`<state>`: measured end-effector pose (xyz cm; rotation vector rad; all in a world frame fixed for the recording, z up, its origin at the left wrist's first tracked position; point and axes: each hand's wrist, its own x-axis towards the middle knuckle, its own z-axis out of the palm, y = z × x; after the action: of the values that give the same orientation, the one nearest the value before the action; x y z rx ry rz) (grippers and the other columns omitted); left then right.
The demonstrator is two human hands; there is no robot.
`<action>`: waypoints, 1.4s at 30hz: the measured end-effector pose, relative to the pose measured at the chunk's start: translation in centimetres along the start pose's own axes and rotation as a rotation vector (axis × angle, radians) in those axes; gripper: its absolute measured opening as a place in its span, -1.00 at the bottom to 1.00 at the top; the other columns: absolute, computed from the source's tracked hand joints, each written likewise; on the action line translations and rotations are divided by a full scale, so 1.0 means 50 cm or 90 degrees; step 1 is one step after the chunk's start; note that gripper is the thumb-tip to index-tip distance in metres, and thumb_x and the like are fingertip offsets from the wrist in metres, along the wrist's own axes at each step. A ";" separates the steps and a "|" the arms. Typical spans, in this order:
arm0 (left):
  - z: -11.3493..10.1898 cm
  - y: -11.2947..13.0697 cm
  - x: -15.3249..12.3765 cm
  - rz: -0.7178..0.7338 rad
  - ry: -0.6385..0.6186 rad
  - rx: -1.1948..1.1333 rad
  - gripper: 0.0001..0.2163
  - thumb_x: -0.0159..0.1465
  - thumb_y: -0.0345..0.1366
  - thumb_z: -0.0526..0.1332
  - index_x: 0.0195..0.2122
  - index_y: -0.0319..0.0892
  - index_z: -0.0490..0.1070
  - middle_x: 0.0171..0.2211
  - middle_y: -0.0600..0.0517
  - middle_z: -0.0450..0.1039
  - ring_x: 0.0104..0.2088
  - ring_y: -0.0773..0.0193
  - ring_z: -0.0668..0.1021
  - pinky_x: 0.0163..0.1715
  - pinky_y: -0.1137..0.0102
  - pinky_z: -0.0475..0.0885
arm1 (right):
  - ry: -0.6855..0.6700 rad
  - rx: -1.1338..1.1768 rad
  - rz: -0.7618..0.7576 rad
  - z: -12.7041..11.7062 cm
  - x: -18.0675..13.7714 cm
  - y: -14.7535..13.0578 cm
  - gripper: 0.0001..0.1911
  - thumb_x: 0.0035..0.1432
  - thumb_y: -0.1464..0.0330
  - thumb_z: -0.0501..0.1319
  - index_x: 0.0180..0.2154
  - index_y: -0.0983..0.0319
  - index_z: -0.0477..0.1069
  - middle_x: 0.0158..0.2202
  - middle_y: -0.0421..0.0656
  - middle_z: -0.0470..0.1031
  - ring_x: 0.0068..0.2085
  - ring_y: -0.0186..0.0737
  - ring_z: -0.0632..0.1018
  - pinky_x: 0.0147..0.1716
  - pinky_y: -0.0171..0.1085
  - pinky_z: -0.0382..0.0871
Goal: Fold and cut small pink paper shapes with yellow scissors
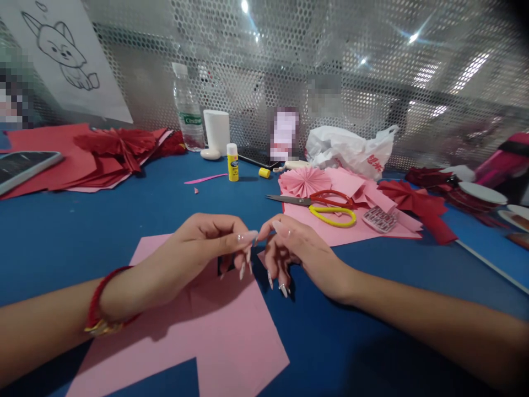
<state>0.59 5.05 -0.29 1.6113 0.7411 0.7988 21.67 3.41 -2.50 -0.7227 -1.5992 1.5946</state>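
Observation:
My left hand (206,248), with a red cord bracelet (97,309) on its wrist, is over a sheet of pink paper (231,336). Its thumb and index finger are pressed together. Close beside it, my right hand (303,253) is closed too, its fingers curled and its fingertips almost meeting the left ones. Whatever sits between the fingers is too small or hidden to make out. A notch is cut from the near edge of the pink sheet. Beyond my right hand, scissors (312,203) with red and yellow handles lie on pink paper.
A glue stick (233,165) stands with its yellow cap (264,173) beside it. Behind are a water bottle (189,113), white cup (217,132), phone (284,135) and plastic bag (349,146). Red paper (61,149) lies left; a pink paper fan (308,181) lies right.

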 end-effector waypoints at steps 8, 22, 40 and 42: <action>-0.015 0.009 0.011 0.089 0.135 0.304 -0.63 0.38 -0.12 0.18 -0.52 -0.17 0.53 -0.55 0.07 0.56 -0.52 0.35 0.52 -0.48 0.50 0.41 | 0.011 0.000 0.003 0.004 0.001 -0.001 -0.63 0.43 0.03 0.04 -0.17 0.20 0.32 -0.52 -0.30 0.46 -0.63 -0.41 0.46 -0.65 -0.46 0.37; -0.176 -0.065 0.090 0.027 0.462 0.545 -0.72 0.41 -0.19 0.26 0.07 -0.21 0.44 0.03 -0.11 0.51 -0.07 0.08 0.61 -0.08 0.10 0.58 | 0.227 -0.145 -0.085 0.010 0.001 -0.006 -0.72 0.35 0.11 0.13 -0.26 0.19 0.35 -0.50 -0.29 0.42 -0.54 -0.38 0.42 -0.56 -0.37 0.29; -0.179 -0.109 0.086 0.146 0.231 0.747 -0.55 0.44 0.00 0.03 0.28 0.01 0.34 0.41 -0.09 0.18 0.43 -0.16 0.16 0.37 -0.12 0.07 | 0.356 -0.218 -0.067 0.001 0.014 -0.004 -0.86 0.11 0.29 0.25 -0.28 0.19 0.38 -0.35 -0.24 0.41 -0.37 -0.28 0.40 -0.36 -0.25 0.25; -0.179 -0.099 0.089 0.168 0.256 0.739 -0.53 0.49 -0.06 -0.12 0.34 -0.05 0.25 0.41 -0.11 0.18 0.43 -0.02 0.17 0.38 -0.02 0.10 | 0.369 -0.230 -0.069 -0.001 0.014 -0.002 -0.87 0.11 0.29 0.25 -0.29 0.19 0.39 -0.32 -0.23 0.42 -0.31 -0.25 0.43 -0.28 -0.23 0.27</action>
<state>-4.43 14.47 -3.48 2.6503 1.4619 0.9578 21.32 4.01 -2.30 -1.1439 -1.4581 0.9023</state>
